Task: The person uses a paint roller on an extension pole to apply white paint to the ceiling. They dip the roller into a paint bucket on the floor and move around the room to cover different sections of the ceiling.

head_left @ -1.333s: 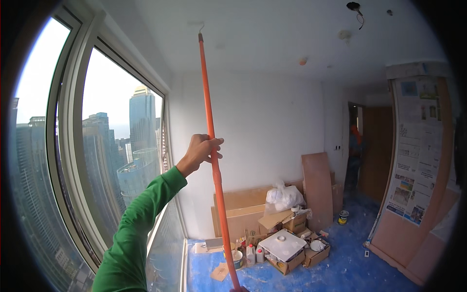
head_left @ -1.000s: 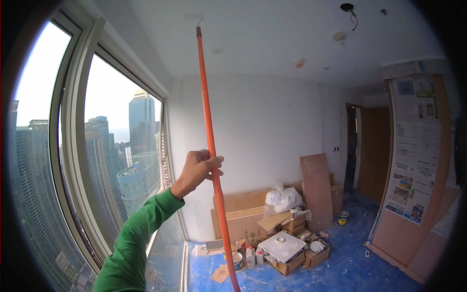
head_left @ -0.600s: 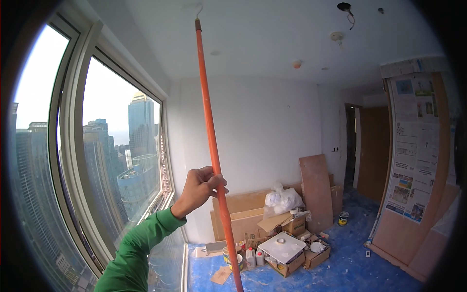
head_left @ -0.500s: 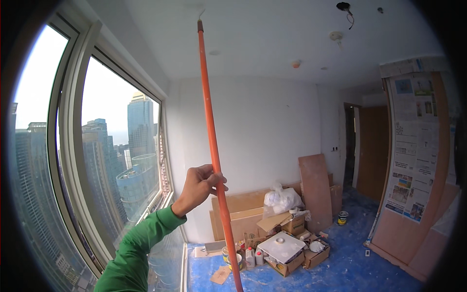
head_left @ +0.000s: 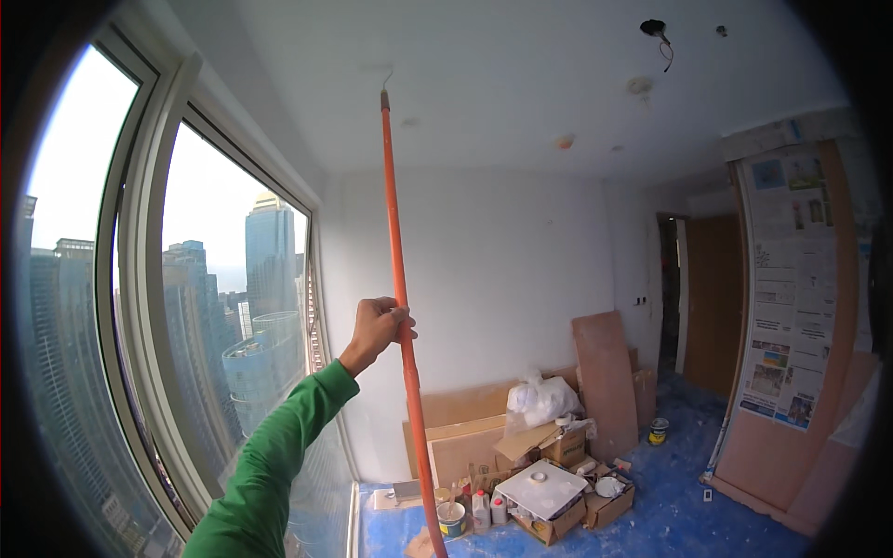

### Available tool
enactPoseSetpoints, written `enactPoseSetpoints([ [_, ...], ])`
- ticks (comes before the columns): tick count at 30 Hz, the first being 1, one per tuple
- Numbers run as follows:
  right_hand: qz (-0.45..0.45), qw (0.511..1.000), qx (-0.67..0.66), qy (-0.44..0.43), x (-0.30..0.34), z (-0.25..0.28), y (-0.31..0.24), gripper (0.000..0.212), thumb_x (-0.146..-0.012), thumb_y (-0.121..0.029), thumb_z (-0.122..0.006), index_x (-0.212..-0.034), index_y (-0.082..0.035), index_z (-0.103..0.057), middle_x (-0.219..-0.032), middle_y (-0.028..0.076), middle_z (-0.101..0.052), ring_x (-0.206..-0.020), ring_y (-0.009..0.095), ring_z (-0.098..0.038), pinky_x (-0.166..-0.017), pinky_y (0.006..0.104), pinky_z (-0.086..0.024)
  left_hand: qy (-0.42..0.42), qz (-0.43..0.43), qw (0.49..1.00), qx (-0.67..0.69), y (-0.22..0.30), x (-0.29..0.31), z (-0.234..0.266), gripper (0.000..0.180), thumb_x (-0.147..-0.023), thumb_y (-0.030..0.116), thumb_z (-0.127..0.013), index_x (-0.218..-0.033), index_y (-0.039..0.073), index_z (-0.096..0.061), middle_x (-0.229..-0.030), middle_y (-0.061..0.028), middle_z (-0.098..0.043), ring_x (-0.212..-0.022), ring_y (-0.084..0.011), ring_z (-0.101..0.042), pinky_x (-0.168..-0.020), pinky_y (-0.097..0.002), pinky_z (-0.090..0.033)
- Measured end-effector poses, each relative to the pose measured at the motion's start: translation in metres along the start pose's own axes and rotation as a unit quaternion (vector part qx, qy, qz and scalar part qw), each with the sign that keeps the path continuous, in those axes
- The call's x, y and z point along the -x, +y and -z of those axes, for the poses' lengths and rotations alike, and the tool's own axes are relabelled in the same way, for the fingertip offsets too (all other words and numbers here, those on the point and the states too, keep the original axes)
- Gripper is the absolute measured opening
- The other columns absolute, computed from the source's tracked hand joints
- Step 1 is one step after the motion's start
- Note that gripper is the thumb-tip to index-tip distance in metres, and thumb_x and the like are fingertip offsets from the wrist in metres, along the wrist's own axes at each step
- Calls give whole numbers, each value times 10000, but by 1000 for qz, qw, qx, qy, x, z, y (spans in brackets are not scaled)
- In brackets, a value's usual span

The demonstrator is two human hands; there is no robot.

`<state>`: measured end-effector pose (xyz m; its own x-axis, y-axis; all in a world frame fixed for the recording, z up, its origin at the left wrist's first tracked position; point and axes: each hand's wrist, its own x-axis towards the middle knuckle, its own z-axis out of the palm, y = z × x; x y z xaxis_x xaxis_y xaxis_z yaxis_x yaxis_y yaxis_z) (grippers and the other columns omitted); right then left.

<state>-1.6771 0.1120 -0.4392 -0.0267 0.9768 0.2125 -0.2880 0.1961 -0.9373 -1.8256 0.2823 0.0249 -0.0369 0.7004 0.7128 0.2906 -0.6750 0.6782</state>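
Note:
My left hand (head_left: 379, 325), in a green sleeve (head_left: 270, 465), is closed round a long orange extension pole (head_left: 398, 265), arm stretched forward. The pole stands nearly upright, with its lower end running out of the bottom of the picture. At its top, a bent wire frame (head_left: 389, 78) carries a pale paint roller (head_left: 376, 68) against the white ceiling (head_left: 502, 74); the roller hardly stands out from it. My right hand is not in view.
Tall windows (head_left: 149, 251) run along the left. By the far wall are paint cans (head_left: 452, 521), plastic bottles (head_left: 481, 511), cardboard boxes (head_left: 549, 528), a white bag (head_left: 539, 402) and a leaning board (head_left: 605, 372). Loose wires (head_left: 664, 54) hang from the ceiling. A newspaper-covered cabinet (head_left: 791, 288) stands right.
The roller has moved along the ceiling away from me. My left hand has reached further forward with the pole, and the view has tilted slightly upward.

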Motion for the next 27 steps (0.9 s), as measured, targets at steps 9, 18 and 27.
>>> enactPoseSetpoints([
  [9,57,997,52,-30,-52,-42,-46,342,-908,-328,-677,-786,-13,-624,-590,0,-480,-573,137,-432,-530,349,-370,49,42,998,-10,-34,-76,24,261,-867,85,-606,-959,-160,-609,-823,-193,-654,-689,-285,-699,-617,-367,-597],
  [18,20,989,119,-84,-147,-67,-52,432,-923,-377,-658,-700,-22,-555,-548,20,-456,-528,140,-434,-500,349,-364,44,96,994,-40,-89,-140,36,259,-841,84,-648,-959,-144,-611,-850,-190,-657,-711,-287,-697,-624,-397,-600],
  [27,54,991,94,-80,-225,-108,-60,430,-939,-420,-647,-752,-39,-584,-560,-24,-473,-493,78,-435,-475,278,-362,53,105,991,-59,-135,-202,50,231,-824,92,-667,-861,-127,-603,-761,-163,-621,-693,-285,-688,-615,-407,-599],
])
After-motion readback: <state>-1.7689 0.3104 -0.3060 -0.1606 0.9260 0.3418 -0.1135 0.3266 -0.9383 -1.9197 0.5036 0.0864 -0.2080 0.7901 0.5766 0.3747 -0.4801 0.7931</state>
